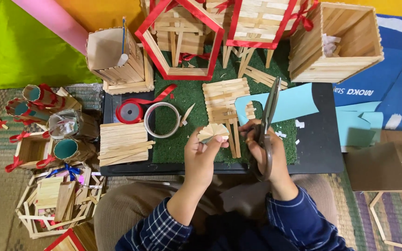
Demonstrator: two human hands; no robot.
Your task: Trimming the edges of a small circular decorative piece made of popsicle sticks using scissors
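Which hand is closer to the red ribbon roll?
Left. The left hand sits just right of the red ribbon roll, past the tape ring; the right hand, holding scissors, is farther right.

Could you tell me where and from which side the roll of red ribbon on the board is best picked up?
The red ribbon roll lies flat, hole upward, so I would come from straight above and pinch across its outer rim. Its right side nearly touches the clear tape ring, and its loose tail runs up and right, so the left and near edges look freest.
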